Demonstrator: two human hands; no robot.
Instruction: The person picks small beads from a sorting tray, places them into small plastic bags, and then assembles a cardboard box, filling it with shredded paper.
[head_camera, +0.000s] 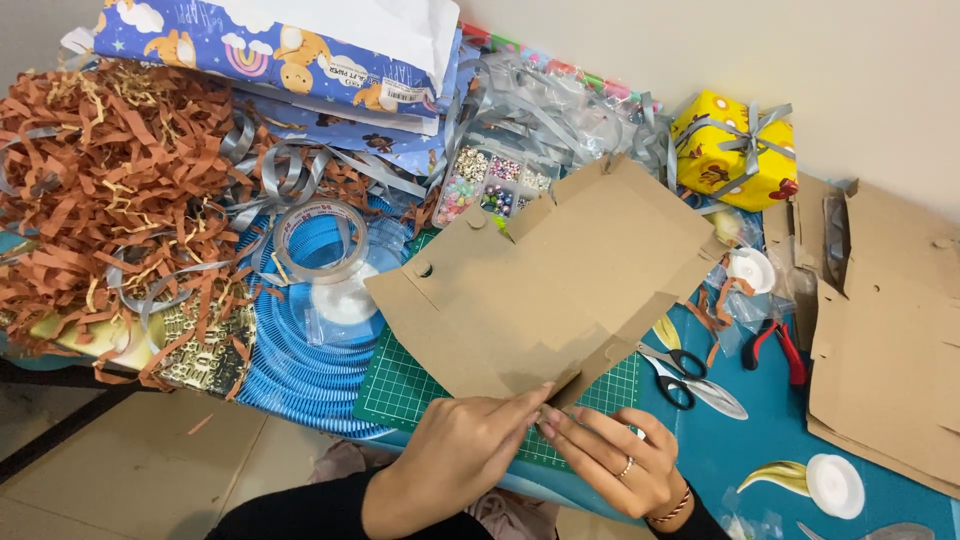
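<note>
A plain off-white wall (760, 50) runs behind the table (740, 440), which wears a bright blue printed cover. Below its near edge at lower left, a beige tiled floor (130, 470) shows, crossed by a dark table leg (60, 425). Light is even and soft.

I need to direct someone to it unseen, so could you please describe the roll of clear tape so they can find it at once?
Start at the green gridded cutting mat under the flat brown cardboard box blank. Left of it lies a blue ribbed sheet, and the roll of clear tape rests near its top edge. It is the only see-through ring, beside the loose orange-brown paper shreds.
</note>
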